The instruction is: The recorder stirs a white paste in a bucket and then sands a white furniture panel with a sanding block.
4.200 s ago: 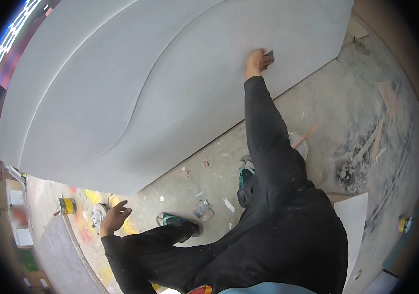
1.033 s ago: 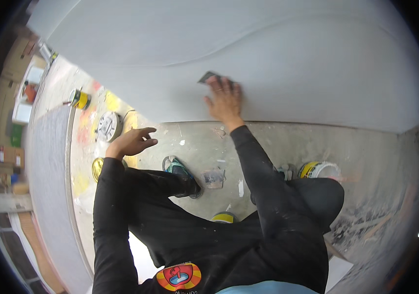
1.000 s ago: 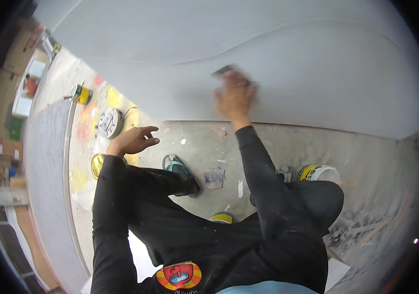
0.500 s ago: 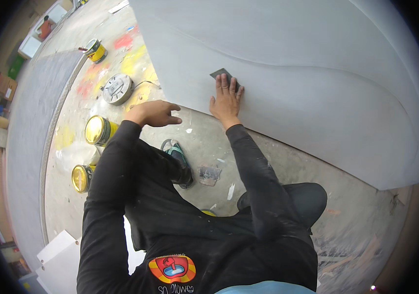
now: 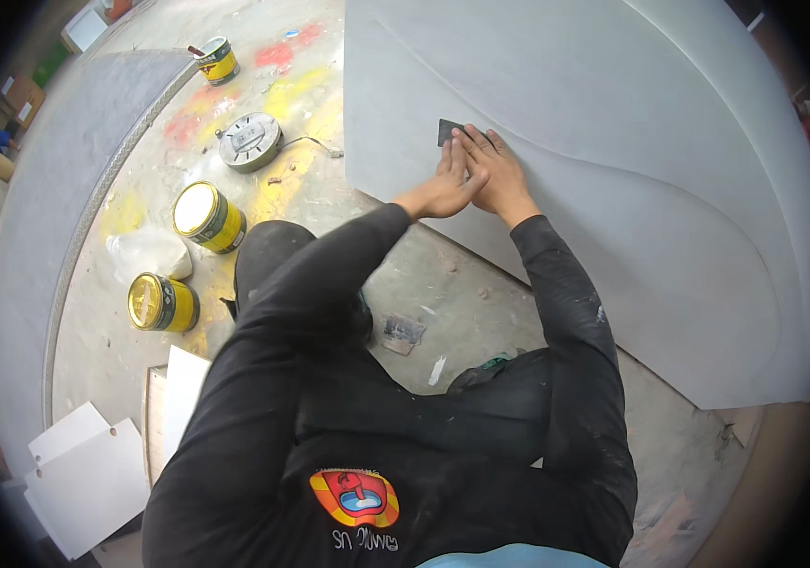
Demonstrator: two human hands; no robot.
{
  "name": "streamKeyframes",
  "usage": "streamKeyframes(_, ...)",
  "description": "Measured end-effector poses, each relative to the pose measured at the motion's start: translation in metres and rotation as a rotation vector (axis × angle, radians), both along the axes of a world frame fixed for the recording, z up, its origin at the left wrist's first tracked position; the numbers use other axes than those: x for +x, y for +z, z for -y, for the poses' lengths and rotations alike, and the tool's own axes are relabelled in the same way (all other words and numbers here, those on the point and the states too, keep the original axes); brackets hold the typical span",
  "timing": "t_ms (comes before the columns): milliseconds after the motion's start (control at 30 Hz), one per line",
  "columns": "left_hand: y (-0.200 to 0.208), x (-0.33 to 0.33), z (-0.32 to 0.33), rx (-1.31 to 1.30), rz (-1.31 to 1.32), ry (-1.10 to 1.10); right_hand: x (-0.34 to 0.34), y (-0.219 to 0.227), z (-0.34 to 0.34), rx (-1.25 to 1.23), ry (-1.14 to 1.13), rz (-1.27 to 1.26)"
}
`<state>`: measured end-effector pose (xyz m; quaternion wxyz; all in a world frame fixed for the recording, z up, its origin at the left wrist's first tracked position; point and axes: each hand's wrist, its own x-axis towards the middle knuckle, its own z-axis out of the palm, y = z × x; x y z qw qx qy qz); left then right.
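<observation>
A large pale grey panel (image 5: 405, 85) with a curved raised line across it fills the upper right. On its lower left part lies a small dark sheet that looks like sandpaper (image 5: 446, 133). My right hand (image 5: 501, 175) presses the sheet to the panel with outstretched fingers, and part of the sheet is hidden under them. My left hand (image 5: 443, 192) is open with its fingers straight. Its fingertips reach the same sheet and its thumb side meets my right hand; whether it presses on the sheet, I cannot tell.
Yellow-and-black paint cans (image 5: 213, 220) stand on the paint-stained floor (image 5: 301, 95) to my left, beside a clear plastic bag (image 5: 149, 251). A round grey device (image 5: 249, 142) with a cord lies farther off. White boards (image 5: 92, 483) rest at lower left.
My left hand has come from beyond the panel's edge to meet my right hand at the sandpaper. The view has shifted, and my left knee now shows higher and farther left.
</observation>
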<state>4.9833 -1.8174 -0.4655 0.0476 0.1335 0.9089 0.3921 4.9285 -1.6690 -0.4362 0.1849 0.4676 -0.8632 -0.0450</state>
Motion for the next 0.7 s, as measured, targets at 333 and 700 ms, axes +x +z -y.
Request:
streamKeyframes(333, -0.034, -0.033, -0.073, 0.284, -0.081, 0.496, 0.059, 0.095, -0.069, 0.178, -0.208, 0.621)
streamKeyframes(700, 0.001, -0.028, -0.086, 0.267, -0.407, 0.717, 0.137, 0.090, -0.146, 0.149, -0.531, 0.952)
